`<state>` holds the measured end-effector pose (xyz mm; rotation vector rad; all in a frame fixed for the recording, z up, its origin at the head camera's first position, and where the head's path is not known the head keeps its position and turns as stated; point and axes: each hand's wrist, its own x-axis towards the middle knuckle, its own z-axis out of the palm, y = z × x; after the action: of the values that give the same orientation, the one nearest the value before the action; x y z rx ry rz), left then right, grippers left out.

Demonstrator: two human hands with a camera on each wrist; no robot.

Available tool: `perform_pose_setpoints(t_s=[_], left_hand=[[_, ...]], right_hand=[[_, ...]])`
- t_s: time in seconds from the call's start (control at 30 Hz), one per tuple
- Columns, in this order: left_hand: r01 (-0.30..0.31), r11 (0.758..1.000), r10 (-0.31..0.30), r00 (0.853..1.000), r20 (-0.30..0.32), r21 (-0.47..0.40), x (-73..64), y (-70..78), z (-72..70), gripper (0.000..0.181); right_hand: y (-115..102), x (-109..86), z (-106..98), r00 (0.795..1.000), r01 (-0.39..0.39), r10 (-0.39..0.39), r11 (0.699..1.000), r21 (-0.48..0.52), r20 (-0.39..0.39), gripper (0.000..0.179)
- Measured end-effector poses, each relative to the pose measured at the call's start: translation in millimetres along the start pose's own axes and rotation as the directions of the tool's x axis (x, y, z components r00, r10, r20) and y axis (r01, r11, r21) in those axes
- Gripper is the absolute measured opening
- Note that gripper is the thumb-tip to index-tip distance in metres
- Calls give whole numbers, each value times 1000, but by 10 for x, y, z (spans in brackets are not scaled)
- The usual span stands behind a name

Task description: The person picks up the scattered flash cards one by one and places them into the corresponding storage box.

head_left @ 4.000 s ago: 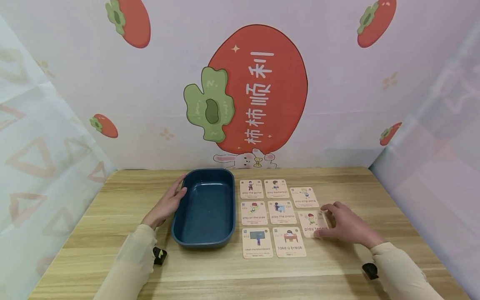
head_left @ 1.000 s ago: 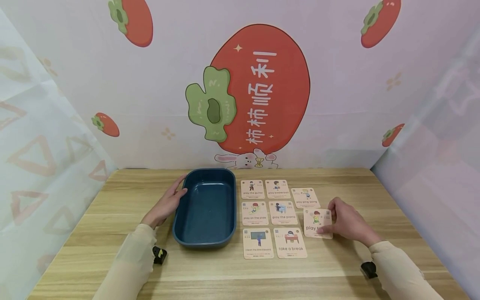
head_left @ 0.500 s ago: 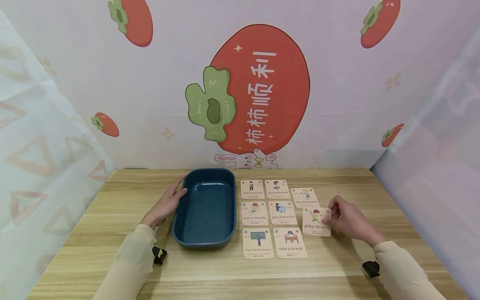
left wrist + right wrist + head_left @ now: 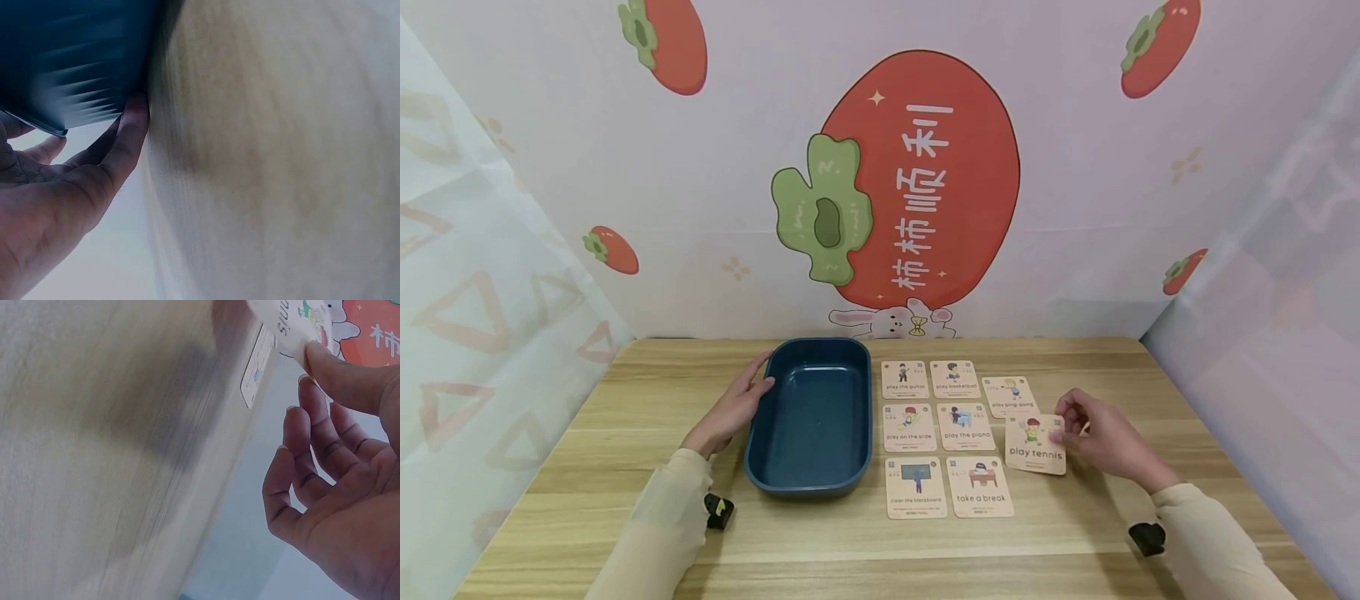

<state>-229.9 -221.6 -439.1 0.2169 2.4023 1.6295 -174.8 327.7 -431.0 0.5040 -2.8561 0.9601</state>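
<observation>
- Now, R hand (image 4: 1101, 437), approx. 4 o'clock on the desk (image 4: 820, 550), pinches the play tennis card (image 4: 1032, 456) w/ thumb in front, fingertip behind, other fingers curled.
- Card's tilted up, just past 3 o'clock from the piano card (image 4: 966, 427); whether its lower edge touches desk, can't tell.
- L hand (image 4: 733, 412) at the blue tray's (image 4: 817, 429) 9 o'clock side: relaxed, fairly straight fingers resting against it, nothing gripped.
- Tray's 3 o'clock side: cards lying flat. Around piano: basketball card (image 4: 955, 379) 12, ping-pong card (image 4: 1011, 397) 2, break card (image 4: 980, 487) 6, blackboard card (image 4: 916, 488) 7-8, slide card (image 4: 909, 427) 9, guitar card (image 4: 906, 379) 10.
</observation>
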Motion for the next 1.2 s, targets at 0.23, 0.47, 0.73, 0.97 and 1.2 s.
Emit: perform_pose_setpoints(t_s=[0.23, 0.47, 0.73, 0.97, 1.2], left_hand=[[-4, 1000, 4, 1000, -2, -3, 13, -26, -1, 60], [-9, 1000, 9, 1000, 2, -7, 12, -24, -5, 60], [-6, 1000, 6, 1000, 3, -7, 1, -7, -3, 60], [-9, 1000, 9, 1000, -1, -3, 8, -22, -4, 60], [-5, 1000, 5, 1000, -3, 3, 10, -41, -4, 59]], right_hand=[[-49, 18, -25, 1000, -24, 23, 999, -34, -16, 21], [-75, 24, -40, 999, -33, 31, 997, -72, -25, 5], [-88, 35, -59, 999, -51, 52, 996, -78, 10, 6], [-152, 27, -90, 997, -72, 73, 996, -54, 20, 6], [-251, 11, -112, 997, -73, 73, 997, -23, 5, 8]])
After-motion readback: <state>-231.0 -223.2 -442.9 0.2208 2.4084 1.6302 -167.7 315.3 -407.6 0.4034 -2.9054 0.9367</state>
